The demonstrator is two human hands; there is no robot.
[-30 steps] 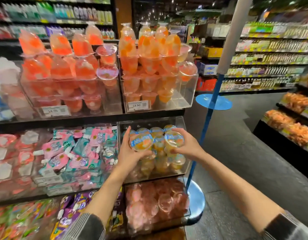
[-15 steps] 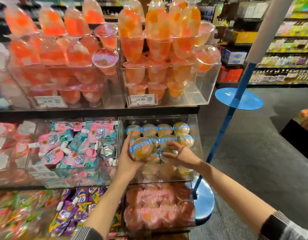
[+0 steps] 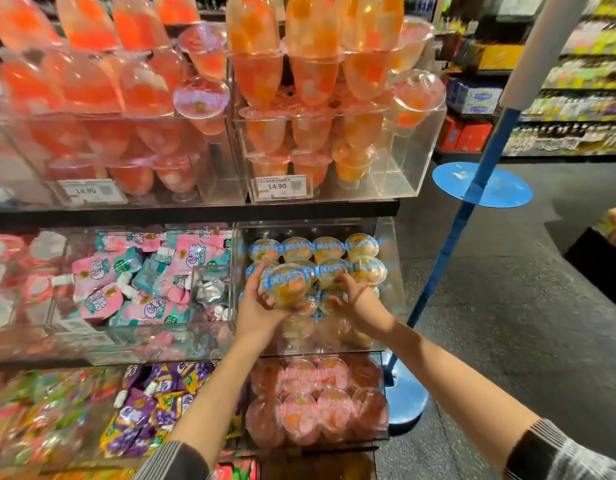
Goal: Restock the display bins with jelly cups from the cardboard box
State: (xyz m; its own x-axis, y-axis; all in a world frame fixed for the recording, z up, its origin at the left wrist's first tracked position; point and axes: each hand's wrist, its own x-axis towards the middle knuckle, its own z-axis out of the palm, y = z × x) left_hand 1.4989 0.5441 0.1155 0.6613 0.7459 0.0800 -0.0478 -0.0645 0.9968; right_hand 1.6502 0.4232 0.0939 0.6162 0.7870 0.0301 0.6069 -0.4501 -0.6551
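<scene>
My left hand [image 3: 256, 308] is wrapped around a jelly cup [image 3: 287, 285], blue-banded lid facing me, held right at the front of the clear middle bin [image 3: 391, 244] on the right end of the rack. My right hand [image 3: 355, 301] is reaching down into the same bin with its fingers curled over the cups [image 3: 329, 249] stacked there; can't tell if it's actually gripping one. Tall orange cups [image 3: 313, 77] fill the bin above, pink ones [image 3: 301, 407] the bin below, and pink pouches [image 3: 102, 271] sit to the left.
</scene>
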